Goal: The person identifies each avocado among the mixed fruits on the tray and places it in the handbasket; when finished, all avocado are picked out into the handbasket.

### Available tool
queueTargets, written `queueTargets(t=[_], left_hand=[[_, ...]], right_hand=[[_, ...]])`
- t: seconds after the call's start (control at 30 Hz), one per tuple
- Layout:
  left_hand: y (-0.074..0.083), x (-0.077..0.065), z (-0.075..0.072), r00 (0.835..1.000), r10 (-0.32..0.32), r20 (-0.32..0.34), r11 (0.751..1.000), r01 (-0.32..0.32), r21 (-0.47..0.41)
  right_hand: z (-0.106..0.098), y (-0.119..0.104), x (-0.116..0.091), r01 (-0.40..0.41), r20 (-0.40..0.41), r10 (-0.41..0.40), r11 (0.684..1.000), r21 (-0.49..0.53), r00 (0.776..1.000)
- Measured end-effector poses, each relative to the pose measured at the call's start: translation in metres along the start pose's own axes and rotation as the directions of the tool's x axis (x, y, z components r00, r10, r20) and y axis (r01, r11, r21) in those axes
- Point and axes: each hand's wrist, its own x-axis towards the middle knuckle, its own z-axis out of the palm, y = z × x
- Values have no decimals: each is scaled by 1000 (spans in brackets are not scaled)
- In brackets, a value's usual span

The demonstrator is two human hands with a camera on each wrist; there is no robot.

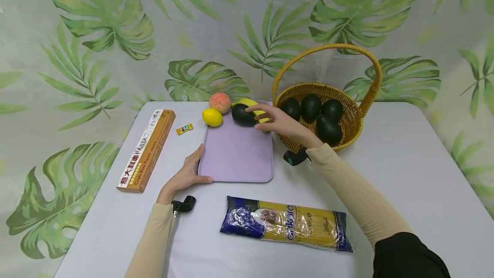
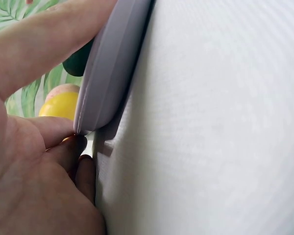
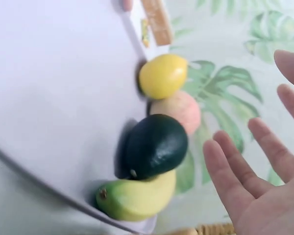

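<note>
A pale purple tray (image 1: 239,153) lies on the table, its near left corner held between the thumb and fingers of my left hand (image 1: 185,175). In the left wrist view those fingers bend against the tray rim (image 2: 105,73). Over the tray's far right part hovers my right hand (image 1: 285,125), fingers spread and holding nothing. Closest to it are a dark green avocado (image 1: 242,115) and a yellow-green banana (image 1: 247,102), partly covered by the avocado and hand. A yellow lemon (image 1: 212,117) and a pinkish peach (image 1: 220,102) sit at the tray's far left corner.
A wicker basket (image 1: 353,136) with a tall handle holds several dark avocados (image 1: 329,128), right of the tray. A pasta box (image 1: 146,151) and a small yellow packet (image 1: 184,129) lie left. In front is a bag of spaghetti (image 1: 287,223).
</note>
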Motion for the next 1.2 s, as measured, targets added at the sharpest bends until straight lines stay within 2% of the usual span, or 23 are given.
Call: queueTargets(t=[0.2, 0.3, 0.6, 0.67, 0.83, 0.97, 1.07, 1.2], left_hand=[[0, 0, 0, 1000, 10, -4, 1000, -10, 3], [0, 1, 0, 1000, 20, 0, 1000, -20, -1], [0, 0, -1, 1000, 16, -6, 1000, -16, -1], [0, 0, -1, 1000, 14, -7, 1000, -14, -2], [0, 0, 0, 1000, 12, -4, 1000, -12, 0], [-1, 0, 0, 1000, 9, -5, 1000, -9, -1], [-1, 0, -1, 1000, 6, -6, 1000, -6, -1], [-2, 0, -1, 1000, 11, -6, 1000, -11, 2]], right_hand=[[11, 7, 38, -7, -30, 6, 1000, -20, 1000], [13, 16, 53, -21, -55, 17, 997, -72, 998], [19, 37, 78, -100, -128, 78, 980, -172, 989], [21, 40, 83, -115, -139, 86, 968, -221, 987], [28, 42, 89, -190, -184, 129, 907, -375, 975], [34, 40, 90, -276, -222, 198, 868, -414, 955], [38, 39, 91, -304, -237, 222, 860, -410, 946], [43, 38, 92, -285, -233, 198, 853, -438, 952]])
